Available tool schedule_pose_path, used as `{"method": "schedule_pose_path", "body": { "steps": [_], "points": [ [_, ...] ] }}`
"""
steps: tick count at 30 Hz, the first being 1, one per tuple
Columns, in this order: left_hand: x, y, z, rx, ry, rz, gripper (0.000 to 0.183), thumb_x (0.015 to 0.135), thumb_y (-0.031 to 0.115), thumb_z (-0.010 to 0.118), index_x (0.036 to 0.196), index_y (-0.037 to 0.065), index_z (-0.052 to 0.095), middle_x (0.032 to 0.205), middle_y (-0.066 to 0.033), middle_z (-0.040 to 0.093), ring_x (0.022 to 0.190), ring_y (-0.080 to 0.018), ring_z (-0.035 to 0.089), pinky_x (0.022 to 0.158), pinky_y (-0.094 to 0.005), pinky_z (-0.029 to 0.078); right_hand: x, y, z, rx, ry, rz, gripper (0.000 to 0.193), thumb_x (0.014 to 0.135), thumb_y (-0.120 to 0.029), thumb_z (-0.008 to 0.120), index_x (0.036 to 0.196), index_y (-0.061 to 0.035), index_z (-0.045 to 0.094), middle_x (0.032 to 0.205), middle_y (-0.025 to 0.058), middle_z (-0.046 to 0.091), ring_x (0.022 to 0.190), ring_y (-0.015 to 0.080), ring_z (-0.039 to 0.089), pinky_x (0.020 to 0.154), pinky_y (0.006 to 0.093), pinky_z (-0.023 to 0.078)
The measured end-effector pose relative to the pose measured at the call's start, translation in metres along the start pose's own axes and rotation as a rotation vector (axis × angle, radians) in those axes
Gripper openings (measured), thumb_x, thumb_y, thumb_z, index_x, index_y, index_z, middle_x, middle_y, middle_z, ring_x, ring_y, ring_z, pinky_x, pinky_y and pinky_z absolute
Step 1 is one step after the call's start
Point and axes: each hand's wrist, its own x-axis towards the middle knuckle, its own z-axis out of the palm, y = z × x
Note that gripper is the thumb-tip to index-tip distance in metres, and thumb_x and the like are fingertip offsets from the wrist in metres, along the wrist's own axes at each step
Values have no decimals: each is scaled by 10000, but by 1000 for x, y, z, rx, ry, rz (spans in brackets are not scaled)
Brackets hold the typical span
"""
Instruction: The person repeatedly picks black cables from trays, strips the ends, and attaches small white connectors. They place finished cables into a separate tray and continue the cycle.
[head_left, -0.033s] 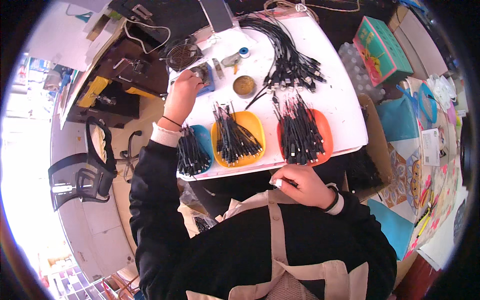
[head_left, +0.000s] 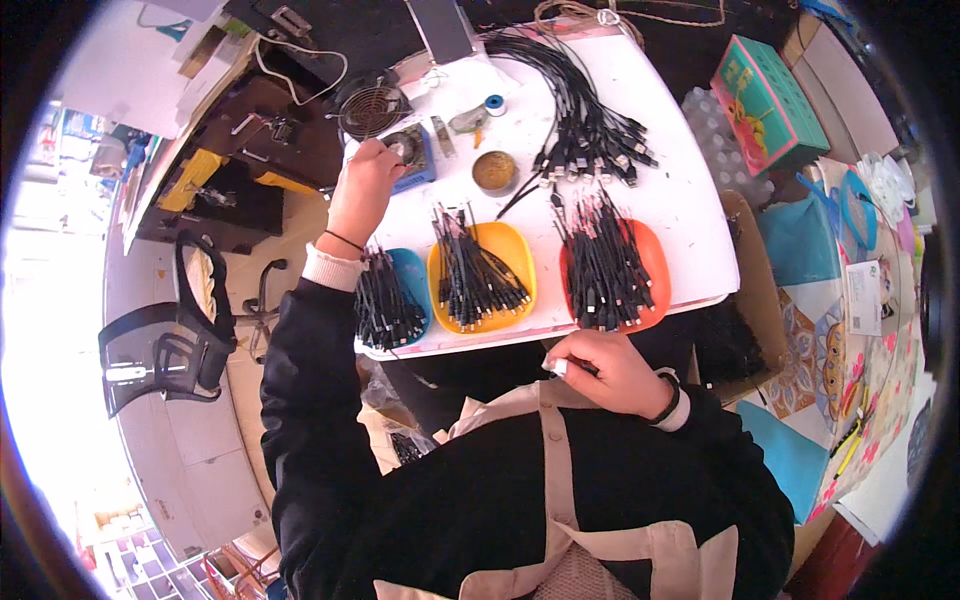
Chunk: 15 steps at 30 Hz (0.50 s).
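My left hand [head_left: 363, 195] reaches over the table's left side, its fingers pinched together beside a blue box-like holder [head_left: 416, 168] with a grey top. What they pinch is too small to make out. Below that wrist, a blue tray [head_left: 421, 282] holds short black cables [head_left: 388, 306]. Close to my body, in front of the table edge, my right hand [head_left: 612, 372] is closed, with something white at the fingertips and a dark bit under them. A yellow tray [head_left: 521, 262] and an orange tray [head_left: 655, 282] hold more short black cables with bare pinkish wire ends pointing away.
A round tin [head_left: 494, 173], a blue-white spool [head_left: 494, 104] and a round fan grille [head_left: 375, 110] stand farther back on the white table [head_left: 690, 225]. Long black USB cables [head_left: 590, 130] lie at the back right. A cardboard box [head_left: 755, 290] stands right of the table, an office chair [head_left: 170, 335] left.
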Motion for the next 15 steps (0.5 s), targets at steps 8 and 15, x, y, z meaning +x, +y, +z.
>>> {"method": "schedule_pose_path", "body": {
  "steps": [8, 15],
  "points": [
    [-3, -50, 8, 138, -21, -35, 62, 793, 45, 641, 824, -7, 630, 830, -153, 543, 762, -355, 584, 681, -426, 486, 3, 0, 5, -79, -13, 36, 97, 841, -52, 592, 930, -17, 612, 842, 105, 638, 762, 254, 635, 684, 322, 494],
    [15, -60, 19, 303, -143, -33, 42, 806, 45, 595, 805, 4, 594, 900, -180, 554, 803, -386, 625, 702, -459, 517, 5, 5, 3, -69, 8, 48, 88, 856, -60, 591, 933, -20, 605, 853, 104, 633, 760, 258, 626, 689, 323, 491]
  ]
}}
